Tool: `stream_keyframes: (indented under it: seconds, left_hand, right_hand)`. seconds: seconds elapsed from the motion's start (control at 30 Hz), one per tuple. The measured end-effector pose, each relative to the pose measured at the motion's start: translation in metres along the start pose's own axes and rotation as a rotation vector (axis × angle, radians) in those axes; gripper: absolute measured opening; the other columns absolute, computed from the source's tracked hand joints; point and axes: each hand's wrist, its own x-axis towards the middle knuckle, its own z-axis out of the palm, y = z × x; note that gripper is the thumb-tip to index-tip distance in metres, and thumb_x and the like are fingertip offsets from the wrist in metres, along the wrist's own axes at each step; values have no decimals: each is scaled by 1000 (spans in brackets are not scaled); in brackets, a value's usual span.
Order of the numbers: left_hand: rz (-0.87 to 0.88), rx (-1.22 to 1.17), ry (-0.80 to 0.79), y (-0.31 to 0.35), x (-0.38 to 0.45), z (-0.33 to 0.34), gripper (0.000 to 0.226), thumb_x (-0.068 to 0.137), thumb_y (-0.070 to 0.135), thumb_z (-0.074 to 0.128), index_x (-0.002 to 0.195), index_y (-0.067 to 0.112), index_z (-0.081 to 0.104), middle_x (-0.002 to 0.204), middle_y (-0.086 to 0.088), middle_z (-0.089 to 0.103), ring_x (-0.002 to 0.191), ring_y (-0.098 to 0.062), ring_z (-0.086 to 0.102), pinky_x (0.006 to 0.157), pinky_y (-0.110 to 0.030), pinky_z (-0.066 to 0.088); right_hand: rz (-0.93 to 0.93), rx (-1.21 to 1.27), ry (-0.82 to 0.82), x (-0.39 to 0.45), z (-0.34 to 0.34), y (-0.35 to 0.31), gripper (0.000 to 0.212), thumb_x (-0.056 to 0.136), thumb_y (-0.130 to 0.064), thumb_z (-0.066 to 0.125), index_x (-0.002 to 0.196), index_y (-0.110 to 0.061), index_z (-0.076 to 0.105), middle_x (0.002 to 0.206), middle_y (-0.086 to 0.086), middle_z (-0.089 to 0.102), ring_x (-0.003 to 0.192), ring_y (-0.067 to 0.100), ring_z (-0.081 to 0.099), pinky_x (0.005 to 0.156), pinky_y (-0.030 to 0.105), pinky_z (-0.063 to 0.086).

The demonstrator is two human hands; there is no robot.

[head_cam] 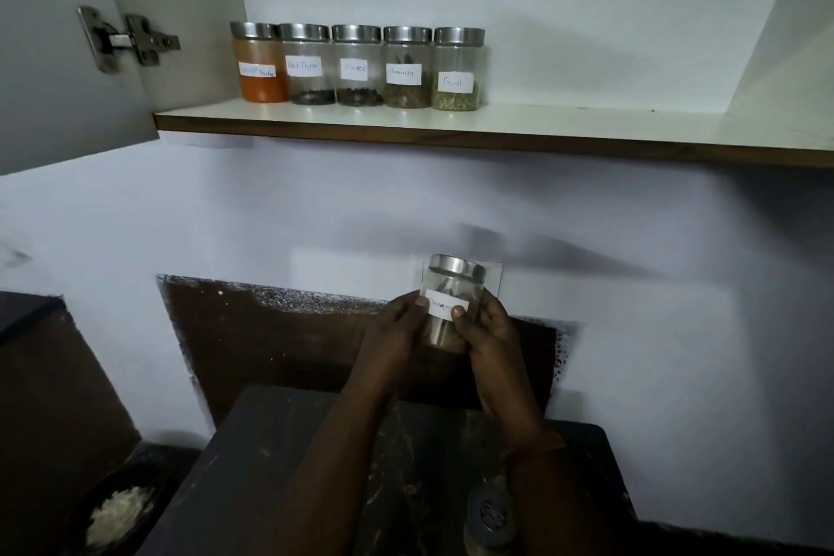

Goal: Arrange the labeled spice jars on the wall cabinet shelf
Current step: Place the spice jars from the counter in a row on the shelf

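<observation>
**Cabinet open, five jars shelved, sixth in hand**

White wall (180, 217) behind, dim light. Both hands hold one jar (451, 302) upright in front of the wall, below the shelf (586, 131). Left hand (392, 330) wraps its left side, thumb on the paper label (447, 307). Right hand (492, 334) grips the right side, thumb on the label's lower edge. Steel lid (456, 266) on; writing partly covered, can't read it fully.

Shelf row, left end, jars touching: orange powder (259, 63), black pepper (307, 65), cloves (357, 67), a fourth (406, 68) with an unclear label, fennel (458, 70). Hinge (128, 38) on the open door, left. Dark counter (271, 465) below the arms.
</observation>
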Motion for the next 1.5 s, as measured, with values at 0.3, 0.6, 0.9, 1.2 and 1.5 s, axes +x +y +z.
stream_keyframes:
  seconds: [0.3,0.6,0.9,1.2,1.5]
  left_hand:
    - [147,61,142,45,-8,19,27,91,37,69,114,23,76,110,-3,79,104,-24,75,99,-56,56]
    - [416,143,105,124,-16,50,35,87,40,72,121,36,69,119,14,74,109,-10,72,83,-26,60]
    - [602,484,106,202,20,92,35,94,41,66,130,41,63,121,21,66,105,11,65,84,-13,50]
    - [665,823,88,254,114,126,32,96,33,62,125,22,69,115,4,74,97,-12,72,91,-32,54]
    - [572,952,54,239,184,134,32,97,14,55,127,5,62,119,-16,70,111,-28,66,87,-28,50]
  right_hand:
    - [-108,-423,-13,-7,13,-50,42,97,-58,55,138,-49,52,131,-7,62,111,11,69,93,37,61]
    - [-325,-527,-83,-3,15,-137,62,78,-54,75,132,-60,47,120,-32,67,104,-14,66,72,9,55]
    - [-526,-618,16,46,14,-221,72,67,-59,82,132,-43,56,129,-13,60,105,-2,66,82,20,56]
    - [-526,-725,187,136,22,-269,42,68,-33,90,97,-35,60,93,-18,67,75,-10,65,55,5,46]
    - [-334,-955,183,224,35,-274,64,64,-27,92,118,-3,66,119,14,71,111,30,68,89,32,55]
